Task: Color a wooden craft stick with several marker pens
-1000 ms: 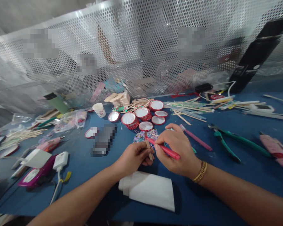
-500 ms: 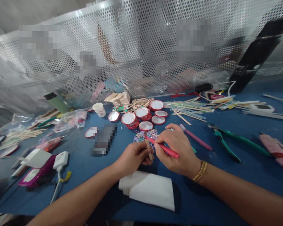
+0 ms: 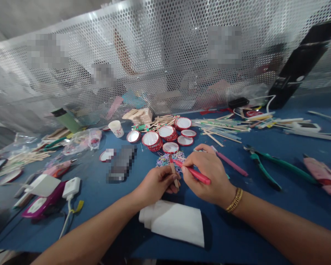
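My left hand [image 3: 158,182] pinches a thin wooden craft stick [image 3: 173,169] upright; its upper end is coloured reddish. In my right hand [image 3: 206,175] is a red marker [image 3: 195,173], gripped like a pen. The marker's tip points left, close to the stick's upper part; I cannot tell whether they touch. Behind the hands lies a pile of small coloured rubber bands [image 3: 162,161]. A folded white cloth [image 3: 173,222] rests on the blue table in front of my wrists.
Several red-rimmed round tins [image 3: 151,140] stand beyond the hands, beside a paper cup [image 3: 116,129]. A phone [image 3: 122,163] lies to the left. On the right are a pink pen [image 3: 231,162] and green-handled pliers [image 3: 264,169]. A perforated metal screen [image 3: 165,55] closes the back.
My right hand and the marker have shifted slightly to the right, drawing the tip back a little from the stick's upper end. The left hand has hardly moved.
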Tool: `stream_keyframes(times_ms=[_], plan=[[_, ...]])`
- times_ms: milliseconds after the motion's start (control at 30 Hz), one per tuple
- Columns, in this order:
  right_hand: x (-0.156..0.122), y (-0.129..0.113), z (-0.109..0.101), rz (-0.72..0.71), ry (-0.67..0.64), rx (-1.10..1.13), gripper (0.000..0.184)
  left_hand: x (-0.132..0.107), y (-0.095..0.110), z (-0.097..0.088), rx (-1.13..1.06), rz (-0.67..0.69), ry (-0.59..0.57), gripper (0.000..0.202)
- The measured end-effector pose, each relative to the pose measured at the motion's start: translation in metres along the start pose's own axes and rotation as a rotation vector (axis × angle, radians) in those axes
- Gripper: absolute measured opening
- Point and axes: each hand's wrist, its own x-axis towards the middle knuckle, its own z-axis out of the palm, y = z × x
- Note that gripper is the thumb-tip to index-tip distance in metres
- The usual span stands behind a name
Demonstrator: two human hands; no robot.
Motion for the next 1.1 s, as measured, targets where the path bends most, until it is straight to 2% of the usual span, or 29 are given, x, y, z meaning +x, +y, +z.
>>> stream_keyframes(times_ms=[933, 1100], plan=[[0.0009, -0.0011, -0.0015, -0.022, 0.015, 0.002, 0.008, -0.0003, -0.0018, -0.0004, -0.003, -0.002, 0.001, 0.036], [0.0009, -0.0027, -0.0011, -0.024, -0.020, 0.012, 0.007, -0.0004, -0.0004, -0.0002, 0.013, 0.012, -0.001, 0.040]])
